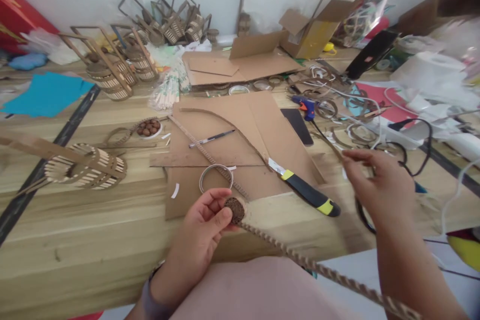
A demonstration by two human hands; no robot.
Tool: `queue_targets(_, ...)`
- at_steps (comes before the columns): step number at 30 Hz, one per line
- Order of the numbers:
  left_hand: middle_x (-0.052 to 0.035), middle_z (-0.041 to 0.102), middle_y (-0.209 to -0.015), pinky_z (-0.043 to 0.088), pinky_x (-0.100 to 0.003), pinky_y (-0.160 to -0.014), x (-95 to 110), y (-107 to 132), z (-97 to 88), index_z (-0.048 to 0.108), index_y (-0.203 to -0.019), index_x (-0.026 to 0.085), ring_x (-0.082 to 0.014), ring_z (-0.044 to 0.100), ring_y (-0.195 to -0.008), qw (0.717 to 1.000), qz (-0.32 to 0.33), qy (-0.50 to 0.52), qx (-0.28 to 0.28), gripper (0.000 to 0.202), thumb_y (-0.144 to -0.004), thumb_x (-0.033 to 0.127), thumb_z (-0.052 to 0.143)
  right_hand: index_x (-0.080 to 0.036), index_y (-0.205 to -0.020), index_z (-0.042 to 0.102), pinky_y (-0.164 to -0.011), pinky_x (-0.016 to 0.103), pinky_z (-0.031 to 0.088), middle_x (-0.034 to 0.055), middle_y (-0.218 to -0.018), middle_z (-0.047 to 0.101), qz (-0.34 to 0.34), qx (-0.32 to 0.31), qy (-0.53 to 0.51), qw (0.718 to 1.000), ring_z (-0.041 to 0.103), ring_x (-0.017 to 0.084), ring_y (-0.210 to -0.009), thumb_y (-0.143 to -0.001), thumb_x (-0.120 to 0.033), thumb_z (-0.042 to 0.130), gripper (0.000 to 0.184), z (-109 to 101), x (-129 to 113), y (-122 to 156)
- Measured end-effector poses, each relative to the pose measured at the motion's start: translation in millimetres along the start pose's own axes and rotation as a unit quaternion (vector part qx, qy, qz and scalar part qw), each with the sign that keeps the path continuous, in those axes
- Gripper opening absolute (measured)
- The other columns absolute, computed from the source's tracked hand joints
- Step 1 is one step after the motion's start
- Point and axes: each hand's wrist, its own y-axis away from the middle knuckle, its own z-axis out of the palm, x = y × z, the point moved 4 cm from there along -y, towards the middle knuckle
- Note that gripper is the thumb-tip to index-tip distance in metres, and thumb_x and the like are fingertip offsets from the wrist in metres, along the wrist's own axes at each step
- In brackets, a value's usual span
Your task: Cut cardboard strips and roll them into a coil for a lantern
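Between the thumb and fingers of my left hand (pixel 204 225) is a small round coil of brown corrugated cardboard strip (pixel 235 210). Its loose tail (pixel 300 257) runs down to the lower right, past the table edge. My right hand (pixel 378 185) is raised at the right, thumb and forefinger pinched at the dark cord (pixel 325 137) that leads to a blue glue gun (pixel 305 106). Just beyond the coil lies a pale ring (pixel 216 178), overlapping a flat corrugated strip (pixel 204 152). A black and yellow utility knife (pixel 309 192) with its blade out rests between my hands.
Cardboard sheets (pixel 240 132) cover the table's middle, with a pen (pixel 212 138) on top. Left are a small basket (pixel 88 167) and a dish of brown balls (pixel 149 128). Several handled baskets (pixel 176 22) line the wall. A phone (pixel 297 126), cables and strips clutter the right.
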Motion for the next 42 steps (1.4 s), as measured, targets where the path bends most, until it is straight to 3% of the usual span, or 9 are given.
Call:
queue_targets(2,-0.0015,0.067,-0.083,0.053,-0.020,-0.062,0,-2,1.6,0.068,-0.098,0.016,-0.0132,0.064,-0.074,1.000,0.005,0.025,0.015,0.045,-0.063,0.028,0.093,-0.025,-0.098,0.068,-0.073,0.034,0.056,0.0076,-0.091,0.074,-0.126,-0.028,-0.125,0.984,0.072,0.023,-0.084,-0.093,-0.036,0.058,0.015,4,-45,10)
queue_targets(4,-0.0006,0.067,-0.083,0.053,-0.019,-0.062,1,-3,2.5,0.069,-0.097,0.016,-0.0117,0.063,-0.073,0.998,0.008,0.048,0.032,0.049,-0.058,0.029,0.095,-0.025,-0.107,0.067,-0.078,0.036,0.058,0.0063,-0.097,0.075,-0.227,-0.092,-0.240,0.939,0.072,0.023,-0.089,-0.092,-0.034,0.064,0.018,10,-88,22)
queue_targets(8,-0.0010,0.069,-0.086,0.053,-0.018,-0.063,2,-1,2.3,0.069,-0.095,0.015,-0.0105,0.063,-0.073,0.996,0.004,0.075,0.055,0.050,-0.055,0.028,0.097,-0.027,-0.116,0.064,-0.070,0.029,0.057,0.0031,-0.091,0.075,-0.305,-0.146,-0.393,0.855,0.072,0.016,-0.079,-0.090,-0.029,0.068,0.027,10,-143,34)
queue_targets(11,-0.0024,0.071,-0.086,0.053,-0.021,-0.068,3,0,0.7,0.070,-0.095,0.015,-0.0123,0.064,-0.076,0.996,0.008,0.074,0.053,0.049,-0.056,0.029,0.096,-0.026,-0.111,0.064,-0.070,0.029,0.057,0.0014,-0.085,0.075,-0.333,-0.138,-0.431,0.827,0.072,0.015,-0.076,-0.091,-0.021,0.067,0.021,4,-157,34)
queue_targets(17,-0.0027,0.071,-0.084,0.047,-0.023,-0.075,4,-3,-6.9,0.073,-0.098,0.014,-0.0142,0.064,-0.080,0.996,0.058,0.015,0.070,0.044,-0.062,0.029,0.093,-0.025,-0.115,0.065,-0.077,0.031,0.057,0.0022,-0.089,0.077,-0.375,-0.158,-0.375,0.833,0.073,0.016,-0.076,-0.097,-0.015,0.053,0.024,2,-154,45)
queue_targets(23,-0.0036,0.073,-0.087,0.047,-0.026,-0.077,4,-5,-3.6,0.070,-0.099,0.016,-0.0158,0.066,-0.080,0.998,0.046,-0.004,0.043,0.048,-0.061,0.033,0.093,-0.030,-0.116,0.064,-0.074,0.032,0.058,0.0005,-0.089,0.078,-0.360,-0.167,-0.367,0.841,0.073,0.017,-0.073,-0.095,-0.016,0.057,0.027,-7,-153,42)
queue_targets(28,-0.0014,0.073,-0.082,0.044,-0.024,-0.073,0,-4,-6.1,0.062,-0.095,0.018,-0.0137,0.064,-0.075,0.998,0.048,-0.026,0.011,0.049,-0.063,0.039,0.093,-0.028,-0.105,0.067,-0.071,0.031,0.058,0.0003,-0.084,0.076,-0.289,-0.139,-0.417,0.850,0.072,0.016,-0.071,-0.088,-0.016,0.068,0.021,-10,-157,30)
queue_targets(35,-0.0004,0.069,-0.077,0.042,-0.023,-0.069,1,-1,-3.7,0.062,-0.087,0.017,-0.0115,0.059,-0.070,0.995,0.033,-0.083,-0.047,0.044,-0.068,0.045,0.089,-0.027,-0.087,0.073,-0.061,0.028,0.056,-0.0006,-0.074,0.073,-0.124,-0.160,-0.552,0.809,0.068,0.016,-0.068,-0.087,-0.028,0.073,0.001,16,-155,24)
queue_targets(42,-0.0004,0.070,-0.077,0.045,-0.022,-0.069,6,1,1.7,0.061,-0.088,0.017,-0.0113,0.062,-0.071,0.989,0.030,-0.111,-0.091,0.044,-0.069,0.047,0.088,-0.025,-0.080,0.076,-0.060,0.026,0.053,0.0014,-0.071,0.070,-0.036,-0.204,-0.626,0.752,0.064,0.015,-0.068,-0.084,-0.042,0.074,0.018,33,-159,26)
